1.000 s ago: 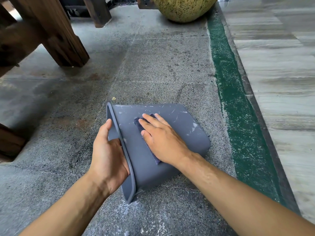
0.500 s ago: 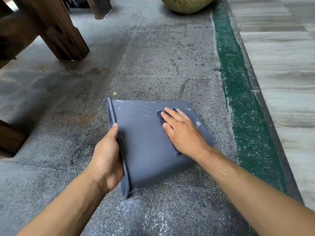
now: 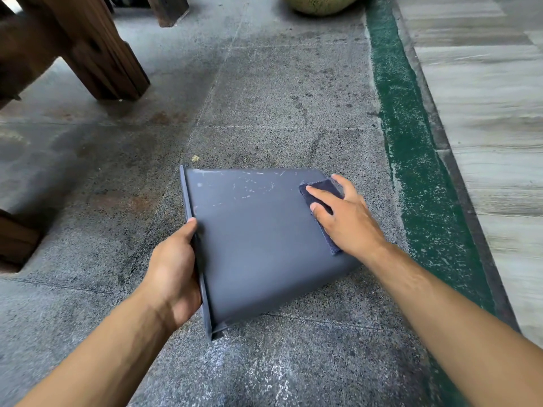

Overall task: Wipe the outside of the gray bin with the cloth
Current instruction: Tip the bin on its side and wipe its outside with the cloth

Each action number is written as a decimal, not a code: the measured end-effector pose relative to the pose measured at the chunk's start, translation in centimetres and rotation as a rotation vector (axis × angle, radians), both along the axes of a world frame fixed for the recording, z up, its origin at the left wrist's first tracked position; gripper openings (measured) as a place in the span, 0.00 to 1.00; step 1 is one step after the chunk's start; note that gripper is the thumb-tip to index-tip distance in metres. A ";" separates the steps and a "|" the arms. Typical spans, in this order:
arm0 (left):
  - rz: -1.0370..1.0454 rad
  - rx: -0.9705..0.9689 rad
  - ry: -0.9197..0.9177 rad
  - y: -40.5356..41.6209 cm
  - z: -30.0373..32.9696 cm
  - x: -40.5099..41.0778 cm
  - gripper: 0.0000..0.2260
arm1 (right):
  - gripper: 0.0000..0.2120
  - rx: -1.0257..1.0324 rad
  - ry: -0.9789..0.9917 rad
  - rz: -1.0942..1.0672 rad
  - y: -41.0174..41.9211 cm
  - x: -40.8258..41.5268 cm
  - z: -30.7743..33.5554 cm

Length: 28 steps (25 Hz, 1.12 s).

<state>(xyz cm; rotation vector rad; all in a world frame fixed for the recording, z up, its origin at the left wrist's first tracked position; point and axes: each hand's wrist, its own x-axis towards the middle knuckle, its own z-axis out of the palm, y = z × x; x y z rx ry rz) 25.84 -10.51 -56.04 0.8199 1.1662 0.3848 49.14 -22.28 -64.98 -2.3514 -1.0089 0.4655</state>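
The gray bin (image 3: pixel 258 236) lies on its side on the stone floor, its rim to the left and its base to the right. White scuff marks show on the upper part of its broad side. My left hand (image 3: pixel 173 271) grips the rim, thumb on the outer edge. My right hand (image 3: pixel 343 218) lies flat on a dark blue cloth (image 3: pixel 318 190), pressing it onto the bin's side near the far right corner by the base. Most of the cloth is hidden under my palm.
Dark wooden furniture legs (image 3: pixel 97 54) stand at the back left, with another wooden piece (image 3: pixel 14 239) at the left edge. A speckled yellow-green pot (image 3: pixel 320 4) sits at the top. A green painted strip (image 3: pixel 417 160) and pale tiles (image 3: pixel 493 113) run along the right.
My right hand has slid the cloth across the bin's side, from near the middle out to the far right corner by the base. My left hand has stayed on the rim.
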 end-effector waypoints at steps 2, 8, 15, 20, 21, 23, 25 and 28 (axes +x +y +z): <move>-0.006 0.002 0.001 0.3 -0.3 -0.2 0.19 | 0.19 0.012 0.051 -0.024 -0.3 0.7 -0.1; -0.032 0.024 0.002 0.8 -0.6 -0.4 0.19 | 0.21 -0.084 0.107 -0.054 -0.7 2.5 0.0; -0.064 -0.010 -0.081 0.6 -0.4 -0.2 0.25 | 0.19 -0.136 -0.037 -0.253 -2.0 4.1 -0.8; -0.010 -0.056 -0.188 0.4 0.3 -0.1 0.31 | 0.20 0.018 -0.045 -0.379 -3.0 3.6 1.0; -0.015 -0.059 -0.205 0.3 0.3 0.0 0.33 | 0.19 0.118 0.023 -0.372 -2.6 3.1 2.0; -0.011 -0.079 -0.242 0.2 0.4 0.1 0.36 | 0.17 0.295 0.191 -0.292 -1.5 1.0 4.5; -0.008 -0.101 -0.279 0.2 0.6 0.3 0.36 | 0.16 0.354 0.280 -0.145 -0.4 -2.6 6.7; -0.007 -0.129 -0.358 -0.3 1.3 0.8 0.36 | 0.21 0.367 0.363 0.059 0.4 -9.0 8.3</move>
